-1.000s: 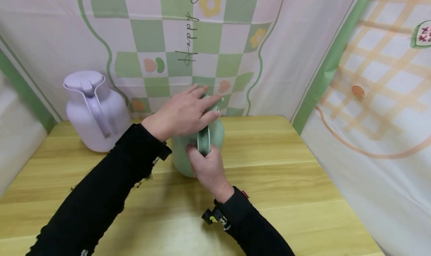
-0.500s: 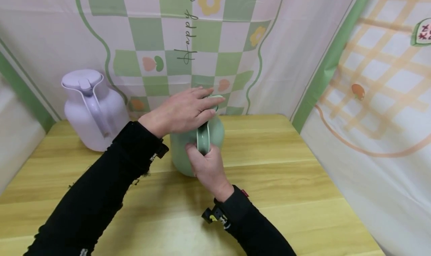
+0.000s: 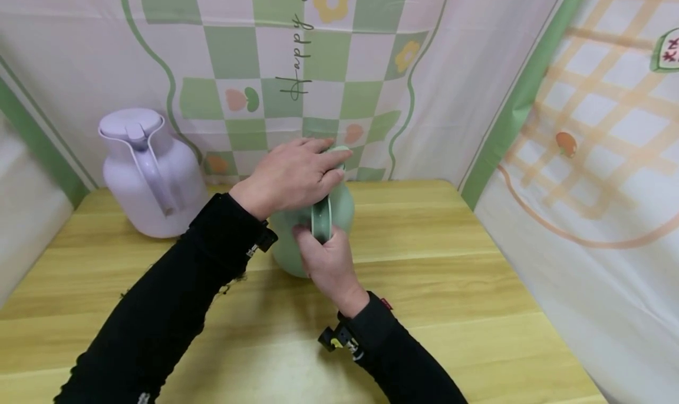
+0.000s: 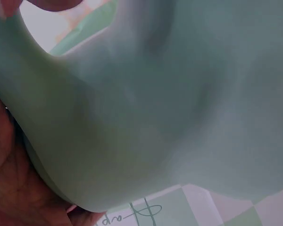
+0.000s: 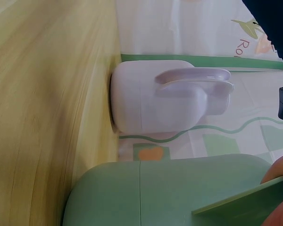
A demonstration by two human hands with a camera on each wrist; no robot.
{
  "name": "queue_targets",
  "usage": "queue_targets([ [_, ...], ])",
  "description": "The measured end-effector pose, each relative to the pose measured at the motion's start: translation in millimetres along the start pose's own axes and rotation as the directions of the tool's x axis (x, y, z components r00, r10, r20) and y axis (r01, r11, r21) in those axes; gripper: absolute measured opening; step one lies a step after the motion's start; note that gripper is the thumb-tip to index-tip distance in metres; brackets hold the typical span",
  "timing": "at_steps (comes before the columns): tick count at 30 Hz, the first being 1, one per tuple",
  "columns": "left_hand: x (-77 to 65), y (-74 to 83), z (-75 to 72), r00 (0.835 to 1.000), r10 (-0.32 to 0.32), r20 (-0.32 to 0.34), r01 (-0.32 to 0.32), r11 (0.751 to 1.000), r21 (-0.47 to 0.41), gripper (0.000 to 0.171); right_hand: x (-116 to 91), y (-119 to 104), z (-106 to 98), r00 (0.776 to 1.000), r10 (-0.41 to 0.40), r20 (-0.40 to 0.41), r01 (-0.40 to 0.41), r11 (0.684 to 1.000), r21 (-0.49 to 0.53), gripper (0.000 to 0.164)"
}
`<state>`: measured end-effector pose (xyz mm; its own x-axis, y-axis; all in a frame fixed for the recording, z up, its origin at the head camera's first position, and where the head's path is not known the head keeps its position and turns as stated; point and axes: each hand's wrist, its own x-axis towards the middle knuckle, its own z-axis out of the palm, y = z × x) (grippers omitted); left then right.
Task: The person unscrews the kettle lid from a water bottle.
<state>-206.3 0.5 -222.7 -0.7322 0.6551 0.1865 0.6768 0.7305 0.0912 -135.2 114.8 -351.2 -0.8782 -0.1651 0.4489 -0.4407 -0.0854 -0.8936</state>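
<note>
A pale green thermos jug [image 3: 286, 248] stands upright on the table, partly covered by both hands. My left hand [image 3: 290, 175] lies over its top with the fingers extended, hiding most of the lid. Below it, my right hand [image 3: 331, 265] grips the jug's handle [image 3: 320, 221], thumb on the near side. In the left wrist view the green body [image 4: 155, 122] fills most of the picture, and the left palm [image 4: 12, 174] rests along its top. The right wrist view has the jug's side [image 5: 165, 188] at the bottom, with part of the right hand [image 5: 279, 167] at the handle.
A lilac thermos jug [image 3: 154, 183] with its handle facing me stands at the back left of the wooden table [image 3: 424, 309]. Patterned cloth [image 3: 228, 50] hangs close behind and on both sides. The table's right edge slants toward the front.
The left hand shifts slightly on top of the green jug, first a little left and then back to the right. The right hand keeps its grip, and the jug stays in place.
</note>
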Motion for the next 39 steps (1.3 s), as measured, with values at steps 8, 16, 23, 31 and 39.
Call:
queue_targets([
  [8,2.0,8.0,0.1,0.998,-0.045,-0.034,0.047,0.998,0.05,0.052,-0.5,1.4,-1.8,1.0,-0.015,0.019,0.015,1.0,0.009,0.047],
  [16,7.1,12.7,-0.7,0.996,-0.092,-0.018,0.093,0.99,0.11,0.054,-0.9,1.4,-1.9,0.999,-0.026,0.025,0.025,0.999,0.033,0.046],
  [23,7.4,13.4,0.1,0.992,-0.12,-0.045,0.124,0.986,0.107,0.058,-0.5,1.5,-2.4,1.0,-0.024,0.015,0.023,1.0,0.017,0.045],
  [31,-0.2,5.6,-3.8,0.996,-0.069,-0.048,0.07,0.997,0.035,0.07,-1.2,-0.5,-0.7,1.0,-0.019,0.016,0.019,1.0,0.009,0.046],
  [39,0.7,-16.2,-8.7,0.987,0.152,-0.043,-0.156,0.982,-0.109,0.059,-1.2,-3.0,0.6,0.999,0.033,-0.007,-0.033,0.999,-0.003,0.049],
])
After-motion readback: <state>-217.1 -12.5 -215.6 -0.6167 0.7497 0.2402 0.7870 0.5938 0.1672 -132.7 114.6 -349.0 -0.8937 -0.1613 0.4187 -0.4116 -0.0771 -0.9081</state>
